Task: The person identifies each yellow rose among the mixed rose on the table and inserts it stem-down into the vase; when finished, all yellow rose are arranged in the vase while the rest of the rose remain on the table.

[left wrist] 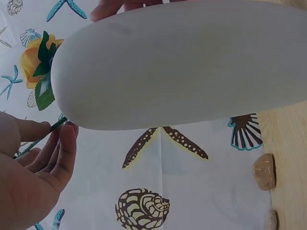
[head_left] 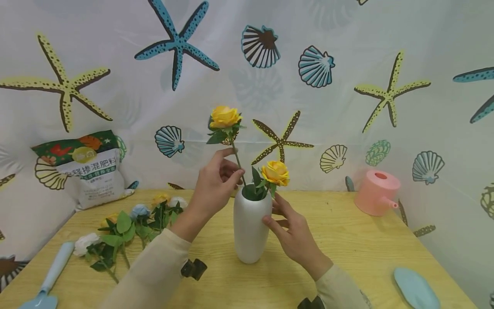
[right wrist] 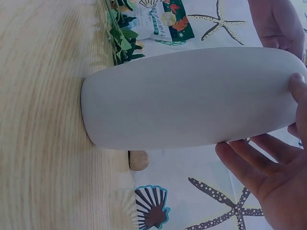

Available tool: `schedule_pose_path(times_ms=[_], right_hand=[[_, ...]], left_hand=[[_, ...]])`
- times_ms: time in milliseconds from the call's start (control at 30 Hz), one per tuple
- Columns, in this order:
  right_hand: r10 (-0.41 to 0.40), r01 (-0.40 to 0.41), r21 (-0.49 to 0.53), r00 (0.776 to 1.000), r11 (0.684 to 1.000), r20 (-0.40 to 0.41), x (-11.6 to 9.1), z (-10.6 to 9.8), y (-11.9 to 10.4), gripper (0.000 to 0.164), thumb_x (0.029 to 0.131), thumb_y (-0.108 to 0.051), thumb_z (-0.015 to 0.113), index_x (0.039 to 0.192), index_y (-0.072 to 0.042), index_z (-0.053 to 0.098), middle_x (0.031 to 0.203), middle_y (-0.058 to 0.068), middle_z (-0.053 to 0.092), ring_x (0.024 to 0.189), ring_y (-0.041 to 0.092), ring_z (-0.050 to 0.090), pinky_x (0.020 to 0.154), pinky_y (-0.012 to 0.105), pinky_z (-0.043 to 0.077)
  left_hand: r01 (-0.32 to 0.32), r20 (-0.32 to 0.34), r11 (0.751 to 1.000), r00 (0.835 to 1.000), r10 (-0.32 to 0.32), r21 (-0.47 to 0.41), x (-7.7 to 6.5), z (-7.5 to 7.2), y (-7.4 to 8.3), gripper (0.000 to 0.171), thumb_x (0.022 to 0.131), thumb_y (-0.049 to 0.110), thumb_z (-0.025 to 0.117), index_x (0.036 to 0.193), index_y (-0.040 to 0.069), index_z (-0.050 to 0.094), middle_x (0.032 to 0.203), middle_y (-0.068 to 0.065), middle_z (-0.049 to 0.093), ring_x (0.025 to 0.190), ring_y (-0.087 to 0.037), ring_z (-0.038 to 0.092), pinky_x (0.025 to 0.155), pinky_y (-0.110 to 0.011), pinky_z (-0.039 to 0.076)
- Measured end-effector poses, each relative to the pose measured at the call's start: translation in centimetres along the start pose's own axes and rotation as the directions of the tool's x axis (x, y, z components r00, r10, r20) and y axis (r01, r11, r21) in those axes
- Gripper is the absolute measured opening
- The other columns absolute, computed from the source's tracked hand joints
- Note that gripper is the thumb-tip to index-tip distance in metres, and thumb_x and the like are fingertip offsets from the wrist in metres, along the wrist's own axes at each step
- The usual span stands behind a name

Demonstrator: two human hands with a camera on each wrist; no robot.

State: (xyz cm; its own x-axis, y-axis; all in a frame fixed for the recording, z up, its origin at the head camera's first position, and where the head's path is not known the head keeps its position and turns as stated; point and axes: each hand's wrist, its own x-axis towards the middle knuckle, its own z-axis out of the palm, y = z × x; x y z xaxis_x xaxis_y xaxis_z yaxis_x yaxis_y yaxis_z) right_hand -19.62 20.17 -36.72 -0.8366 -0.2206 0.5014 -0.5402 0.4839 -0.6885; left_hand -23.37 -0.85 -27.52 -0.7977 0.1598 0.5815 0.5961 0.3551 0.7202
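A tall white vase (head_left: pixel 251 227) stands upright on the wooden table. One yellow rose (head_left: pixel 275 173) leans out of its right side, with green leaves at the mouth. My left hand (head_left: pixel 214 182) pinches the stem of a second yellow rose (head_left: pixel 225 116) between thumb and fingers; the bloom is above the vase and the stem slants down to the rim. In the left wrist view the vase (left wrist: pixel 182 67) hides the stem's lower end. My right hand (head_left: pixel 295 236) holds the vase near its top from the right, thumb in front and fingers behind.
Several loose roses (head_left: pixel 127 229) lie at left beside a pale blue trowel (head_left: pixel 55 266). A fertilizer bag (head_left: pixel 96 180) leans against the patterned curtain (head_left: pixel 239 86). At right are a pink watering can (head_left: pixel 372 195) and a light blue oval piece (head_left: pixel 417 287). Brown stones (left wrist: pixel 264 171) sit behind the vase.
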Motion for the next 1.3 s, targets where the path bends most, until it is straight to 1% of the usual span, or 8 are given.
schedule_pose_path(times_ms=[167,267,433,667,767,900,1067,1300], right_hand=[[0.006,-0.006,0.000,1.000,1.000,-0.001,-0.1,0.0,0.0,0.065,0.099,-0.018,0.064,0.156,-0.005,0.035,0.141,0.020,0.060,0.119,0.034,0.066,0.088,0.042,0.060],[0.013,-0.013,-0.002,1.000,1.000,-0.002,-0.1,0.0,0.0,0.065,0.099,-0.018,0.065,0.156,-0.005,0.035,0.141,0.020,0.060,0.120,0.033,0.066,0.088,0.041,0.060],[0.018,-0.019,0.002,1.000,1.000,0.003,-0.1,0.0,-0.1,0.065,0.099,-0.018,0.065,0.156,-0.005,0.035,0.141,0.019,0.060,0.120,0.033,0.065,0.088,0.038,0.060],[-0.003,0.003,0.000,1.000,1.000,0.000,-0.1,0.1,0.0,0.065,0.099,-0.018,0.064,0.156,-0.005,0.035,0.140,0.019,0.061,0.119,0.033,0.066,0.087,0.038,0.061],[-0.011,0.010,-0.004,1.000,1.000,-0.003,-0.1,0.1,0.0,0.065,0.099,-0.018,0.064,0.155,-0.004,0.035,0.140,0.020,0.061,0.118,0.033,0.066,0.086,0.041,0.061],[-0.009,0.009,-0.003,1.000,1.000,-0.005,-0.1,0.1,-0.1,0.065,0.099,-0.018,0.064,0.155,-0.004,0.035,0.140,0.020,0.061,0.118,0.033,0.066,0.086,0.042,0.061],[-0.002,0.002,-0.003,1.000,1.000,-0.004,-0.1,0.1,-0.1,0.065,0.099,-0.019,0.064,0.155,-0.005,0.035,0.140,0.020,0.060,0.119,0.033,0.066,0.086,0.037,0.060],[-0.005,0.005,-0.008,1.000,1.000,-0.006,-0.1,0.0,-0.1,0.065,0.099,-0.018,0.064,0.156,-0.005,0.035,0.141,0.020,0.060,0.119,0.033,0.066,0.086,0.037,0.060]], left_hand=[[0.076,-0.008,0.997,0.997,-0.076,-0.008,-0.4,0.3,0.4,0.030,0.097,0.009,0.067,0.125,0.000,0.058,0.095,-0.016,0.072,0.074,-0.025,0.071,0.063,-0.026,0.059],[0.104,-0.015,0.994,0.994,-0.104,0.011,-0.6,0.4,0.6,0.022,0.097,0.012,0.068,0.114,-0.001,0.065,0.093,-0.015,0.071,0.074,-0.025,0.069,0.065,-0.028,0.059],[0.095,-0.037,0.992,0.995,-0.093,0.081,-0.7,0.7,0.4,0.019,0.096,0.016,0.070,0.105,0.001,0.073,0.094,-0.013,0.075,0.080,-0.023,0.068,0.073,-0.036,0.058],[0.080,-0.026,0.990,0.997,-0.077,0.116,-1.0,0.9,-0.1,0.018,0.095,0.019,0.071,0.101,0.003,0.076,0.091,-0.010,0.075,0.083,-0.023,0.069,0.076,-0.039,0.058],[0.089,-0.025,0.990,0.996,-0.086,0.110,-1.0,1.1,-0.3,0.014,0.094,0.012,0.069,0.101,0.003,0.077,0.091,-0.011,0.074,0.086,-0.025,0.069,0.077,-0.041,0.058],[0.106,-0.029,0.991,0.994,-0.104,0.086,-1.2,1.2,-0.3,0.017,0.089,0.004,0.067,0.102,0.002,0.077,0.094,-0.014,0.074,0.090,-0.028,0.069,0.079,-0.044,0.059],[0.143,-0.019,0.988,0.990,-0.142,0.050,-1.4,1.2,-0.5,0.017,0.088,0.003,0.067,0.102,0.001,0.076,0.098,-0.015,0.074,0.094,-0.030,0.069,0.081,-0.044,0.059],[0.193,0.023,0.981,0.981,-0.194,0.011,-1.7,1.2,-1.2,0.024,0.090,0.006,0.070,0.113,0.001,0.073,0.104,-0.015,0.072,0.104,-0.031,0.067,0.088,-0.045,0.059]])
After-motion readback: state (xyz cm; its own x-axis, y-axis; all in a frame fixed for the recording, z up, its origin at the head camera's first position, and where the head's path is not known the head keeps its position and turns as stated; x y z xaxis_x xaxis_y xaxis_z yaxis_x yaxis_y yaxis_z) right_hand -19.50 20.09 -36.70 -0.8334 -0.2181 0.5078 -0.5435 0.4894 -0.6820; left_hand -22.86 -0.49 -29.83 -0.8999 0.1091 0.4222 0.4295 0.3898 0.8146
